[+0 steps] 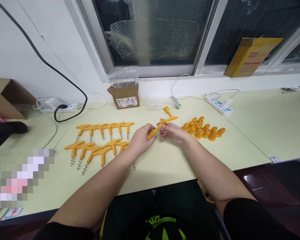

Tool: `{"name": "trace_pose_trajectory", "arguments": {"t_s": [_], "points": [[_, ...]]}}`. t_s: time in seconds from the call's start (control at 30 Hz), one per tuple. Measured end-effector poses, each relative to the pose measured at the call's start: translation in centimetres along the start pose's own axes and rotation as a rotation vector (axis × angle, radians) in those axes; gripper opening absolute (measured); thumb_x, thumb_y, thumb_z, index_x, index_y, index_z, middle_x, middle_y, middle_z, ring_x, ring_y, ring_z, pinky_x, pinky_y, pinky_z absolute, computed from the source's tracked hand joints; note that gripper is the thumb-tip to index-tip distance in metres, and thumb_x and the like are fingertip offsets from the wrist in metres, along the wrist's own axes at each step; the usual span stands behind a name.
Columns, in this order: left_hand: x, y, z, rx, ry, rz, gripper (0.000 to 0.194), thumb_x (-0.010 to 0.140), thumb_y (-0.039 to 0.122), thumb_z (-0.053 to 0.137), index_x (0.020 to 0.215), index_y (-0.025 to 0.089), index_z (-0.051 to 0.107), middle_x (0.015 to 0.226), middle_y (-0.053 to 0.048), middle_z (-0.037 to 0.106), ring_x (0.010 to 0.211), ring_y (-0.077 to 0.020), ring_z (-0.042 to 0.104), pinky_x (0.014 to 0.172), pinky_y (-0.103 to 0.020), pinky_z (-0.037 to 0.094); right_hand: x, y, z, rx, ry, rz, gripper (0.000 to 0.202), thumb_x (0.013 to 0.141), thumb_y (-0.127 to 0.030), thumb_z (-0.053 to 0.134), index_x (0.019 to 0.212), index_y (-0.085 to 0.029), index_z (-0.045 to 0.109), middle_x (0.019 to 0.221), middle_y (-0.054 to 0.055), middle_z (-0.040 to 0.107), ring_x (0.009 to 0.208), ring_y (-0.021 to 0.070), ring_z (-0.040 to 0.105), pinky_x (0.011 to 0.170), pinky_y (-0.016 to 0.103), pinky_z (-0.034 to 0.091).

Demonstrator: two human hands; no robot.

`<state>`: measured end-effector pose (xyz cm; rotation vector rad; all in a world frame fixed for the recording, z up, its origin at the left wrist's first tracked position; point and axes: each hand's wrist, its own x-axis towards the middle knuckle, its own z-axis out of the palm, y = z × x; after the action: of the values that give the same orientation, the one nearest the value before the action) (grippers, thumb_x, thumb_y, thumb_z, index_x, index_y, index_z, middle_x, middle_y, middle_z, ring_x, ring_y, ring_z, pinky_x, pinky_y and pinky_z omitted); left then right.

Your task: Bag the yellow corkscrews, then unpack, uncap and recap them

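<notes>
Between my two hands is a yellow corkscrew (159, 127), tilted, its T-handle up and to the right. My left hand (143, 137) is closed around its lower sleeve end. My right hand (174, 132) has its fingers curled at the handle end, gripping it; some fingertips are hidden. Just beyond lies another yellow corkscrew (170, 114) with a flared cap on its shaft. On the left, yellow T-handles with bare metal spirals lie in two rows, a back row (102, 128) and a front row (83, 148); my left forearm covers part of the front one. Several yellow caps (205, 127) stand grouped at right.
A small cardboard box (125, 96) stands by the window, with clear plastic wrap (158, 102) beside it. Power strips (218, 104) and cables lie along the wall. A black cable (47, 63) hangs at left. A yellow carton (252, 57) leans on the sill.
</notes>
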<state>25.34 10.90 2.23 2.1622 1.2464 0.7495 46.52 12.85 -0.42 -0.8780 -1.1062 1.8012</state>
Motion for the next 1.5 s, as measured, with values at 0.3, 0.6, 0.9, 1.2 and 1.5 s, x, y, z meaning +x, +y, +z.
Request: {"name": "trace_pose_trajectory", "arguments": {"t_s": [0.3, 0.6, 0.9, 1.2, 1.5], "points": [[-0.2, -2.6, -1.4, 0.084, -0.059, 0.086, 0.029, 0.089, 0.039, 0.064, 0.112, 0.022, 0.07, 0.117, -0.009, 0.074, 0.112, -0.0297, 0.065, 0.102, -0.045, 0.048, -0.2, -0.6, -2.3, -0.448, -0.041, -0.089, 0.031, 0.084, -0.048, 0.078, 0.096, -0.021, 0.067, 0.075, -0.002, 0.063, 0.063, 0.0128, 0.059, 0.062, 0.027, 0.053], [0.7, -4.2, -3.3, -0.659, -0.23, -0.464, 0.053, 0.087, 0.063, 0.061, 0.104, 0.015, 0.071, 0.075, -0.006, 0.068, 0.06, -0.0151, 0.056, 0.061, -0.032, 0.05, -0.3, -1.1, -3.0, -0.732, 0.119, -0.517, 0.026, 0.092, -0.045, 0.066, 0.106, -0.023, 0.066, 0.111, 0.005, 0.068, 0.098, 0.0195, 0.064, 0.091, 0.036, 0.051], [0.5, -3.5, -2.6, -0.434, -0.074, -0.173, 0.055, 0.082, 0.067, 0.07, 0.111, 0.02, 0.071, 0.126, -0.011, 0.067, 0.104, -0.0223, 0.065, 0.093, -0.037, 0.053, 0.5, -0.2, -3.0, -0.574, 0.279, -0.41, 0.043, 0.087, -0.052, 0.071, 0.117, -0.027, 0.054, 0.081, -0.003, 0.062, 0.065, 0.0138, 0.057, 0.063, 0.028, 0.046], [-0.4, -2.0, -0.2, -0.664, -0.34, -0.171, 0.047, 0.086, 0.059, 0.072, 0.112, 0.02, 0.075, 0.094, -0.007, 0.074, 0.091, -0.02, 0.068, 0.085, -0.034, 0.052, 0.0, 0.5, 0.5, -0.56, -0.048, -0.427, 0.016, 0.095, -0.039, 0.063, 0.102, -0.025, 0.066, 0.1, 0.003, 0.069, 0.087, 0.0177, 0.067, 0.083, 0.036, 0.057], [-0.1, -2.3, -0.2, -0.837, -0.24, -0.295, 0.043, 0.081, 0.057, 0.079, 0.1, 0.019, 0.076, 0.096, -0.008, 0.076, 0.085, -0.0198, 0.07, 0.081, -0.034, 0.053, -1.0, -0.4, 0.8, -0.848, -0.113, -0.6, 0.033, 0.088, -0.035, 0.076, 0.121, -0.03, 0.073, 0.138, 0.009, 0.059, 0.131, 0.0249, 0.058, 0.114, 0.046, 0.045]]}}
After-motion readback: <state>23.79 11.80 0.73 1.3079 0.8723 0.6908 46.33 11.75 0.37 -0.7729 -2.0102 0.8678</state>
